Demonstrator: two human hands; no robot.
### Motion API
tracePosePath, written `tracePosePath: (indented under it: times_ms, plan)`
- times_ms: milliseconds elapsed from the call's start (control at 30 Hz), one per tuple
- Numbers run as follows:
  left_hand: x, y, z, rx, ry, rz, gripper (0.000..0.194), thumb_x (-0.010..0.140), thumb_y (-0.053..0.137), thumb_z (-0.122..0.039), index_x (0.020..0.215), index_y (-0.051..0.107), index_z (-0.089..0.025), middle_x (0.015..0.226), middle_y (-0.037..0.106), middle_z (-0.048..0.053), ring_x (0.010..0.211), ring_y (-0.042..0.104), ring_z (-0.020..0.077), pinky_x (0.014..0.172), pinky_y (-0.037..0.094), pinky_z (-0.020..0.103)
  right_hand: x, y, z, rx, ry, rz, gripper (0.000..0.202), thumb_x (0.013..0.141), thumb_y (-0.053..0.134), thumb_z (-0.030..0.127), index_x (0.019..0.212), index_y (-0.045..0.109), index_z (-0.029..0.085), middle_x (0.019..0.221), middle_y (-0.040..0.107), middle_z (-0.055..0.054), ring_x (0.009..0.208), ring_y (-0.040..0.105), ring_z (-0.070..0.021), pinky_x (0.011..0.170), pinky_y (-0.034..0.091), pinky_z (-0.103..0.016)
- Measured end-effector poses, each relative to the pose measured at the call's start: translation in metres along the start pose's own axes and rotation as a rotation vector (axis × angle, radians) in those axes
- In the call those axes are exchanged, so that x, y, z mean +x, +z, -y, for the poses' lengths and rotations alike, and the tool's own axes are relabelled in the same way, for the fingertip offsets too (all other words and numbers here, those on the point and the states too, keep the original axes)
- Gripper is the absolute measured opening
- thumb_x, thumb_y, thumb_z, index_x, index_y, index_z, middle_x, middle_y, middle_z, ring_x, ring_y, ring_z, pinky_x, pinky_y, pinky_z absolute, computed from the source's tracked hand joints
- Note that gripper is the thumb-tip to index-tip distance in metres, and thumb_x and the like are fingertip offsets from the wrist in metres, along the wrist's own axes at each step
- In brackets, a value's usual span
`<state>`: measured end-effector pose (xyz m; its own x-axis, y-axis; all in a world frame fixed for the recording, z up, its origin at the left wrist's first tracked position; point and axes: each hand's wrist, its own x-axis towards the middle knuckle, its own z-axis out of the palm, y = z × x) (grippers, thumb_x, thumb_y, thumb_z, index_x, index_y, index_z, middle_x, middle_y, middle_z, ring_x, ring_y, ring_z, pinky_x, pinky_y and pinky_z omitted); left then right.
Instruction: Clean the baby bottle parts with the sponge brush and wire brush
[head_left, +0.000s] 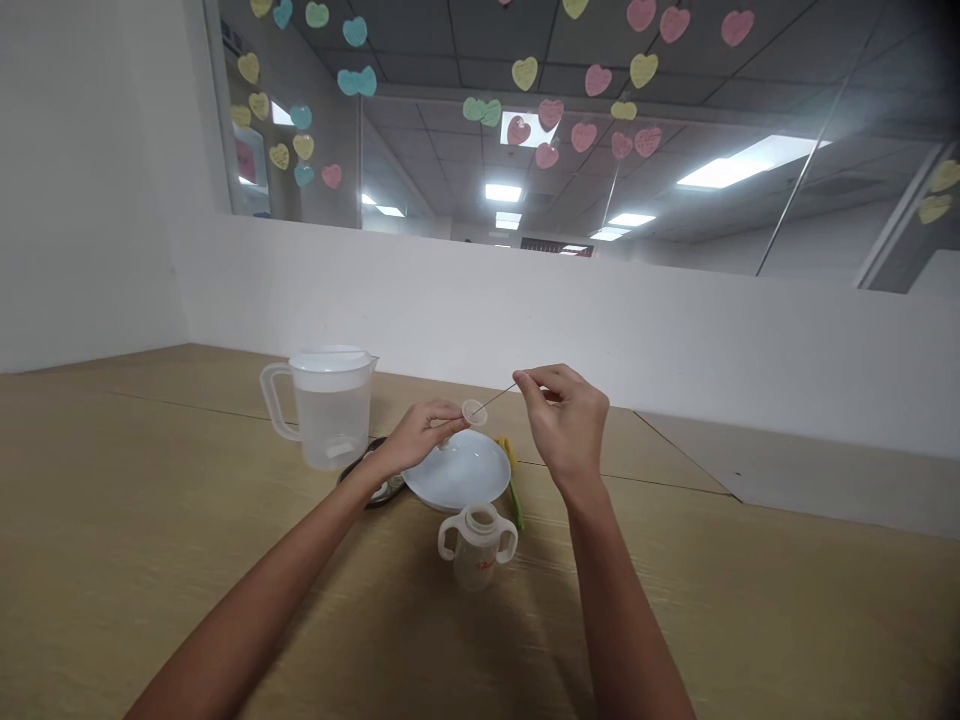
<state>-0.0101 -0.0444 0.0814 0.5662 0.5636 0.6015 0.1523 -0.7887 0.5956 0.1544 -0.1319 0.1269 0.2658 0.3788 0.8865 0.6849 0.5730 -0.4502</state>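
Note:
My left hand [424,434] pinches a small round translucent disc [475,412] by its edge, above a white bowl [459,472]. A thin rod [496,397] runs from the disc up to my right hand [564,415], whose thumb and fingers grip its upper end. The rod's lower tip meets the disc near its middle. In front of the bowl a clear bottle [475,552] with two white handles stands upright with its top open.
A lidded translucent pitcher [332,410] stands at the left. Partly behind my left wrist lies a dark round tray [385,490]. A yellow and green item [515,490] lies right of the bowl. Behind the brown table [750,610] rises a white wall.

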Motion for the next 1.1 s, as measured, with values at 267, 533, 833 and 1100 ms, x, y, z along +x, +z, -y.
tracePosePath:
  times_ms: [267,533,833,1100]
  plan:
    - [0.0,-0.003,-0.001,0.016,0.039,0.005,0.03,0.085,0.048,-0.036,0.076,0.066,-0.013,0.081,0.063,0.005,0.08,0.056,0.0167,0.071,0.042,0.025,0.002,-0.013,0.009,-0.011,-0.043,-0.06,0.016,0.076,0.057,0.023,0.067,0.069,0.017,0.07,0.066,-0.003,0.065,0.058,-0.0133,0.06,0.05,-0.026]
    - [-0.001,-0.005,-0.006,0.023,0.05,-0.022,0.028,0.084,0.049,-0.035,0.082,0.068,-0.015,0.09,0.066,0.007,0.086,0.057,0.0191,0.077,0.042,0.028,0.002,-0.024,0.018,-0.036,-0.065,-0.099,0.016,0.075,0.058,0.026,0.064,0.068,0.019,0.069,0.066,-0.001,0.063,0.058,-0.0139,0.058,0.05,-0.028]
    - [0.0,-0.005,-0.002,-0.007,0.064,-0.035,0.025,0.083,0.052,-0.032,0.079,0.069,-0.014,0.087,0.066,0.006,0.083,0.058,0.0181,0.076,0.042,0.027,0.001,-0.028,0.021,-0.011,-0.065,-0.117,0.015,0.075,0.06,0.025,0.065,0.068,0.017,0.069,0.066,-0.003,0.064,0.058,-0.014,0.055,0.048,-0.026]
    - [-0.001,-0.005,-0.002,-0.051,0.057,-0.06,0.024,0.081,0.055,-0.033,0.087,0.07,-0.015,0.094,0.067,0.008,0.088,0.059,0.0195,0.08,0.043,0.028,0.001,-0.037,0.029,-0.021,-0.068,-0.187,0.013,0.074,0.062,0.025,0.064,0.067,0.018,0.066,0.063,-0.001,0.061,0.058,-0.0139,0.049,0.046,-0.026]
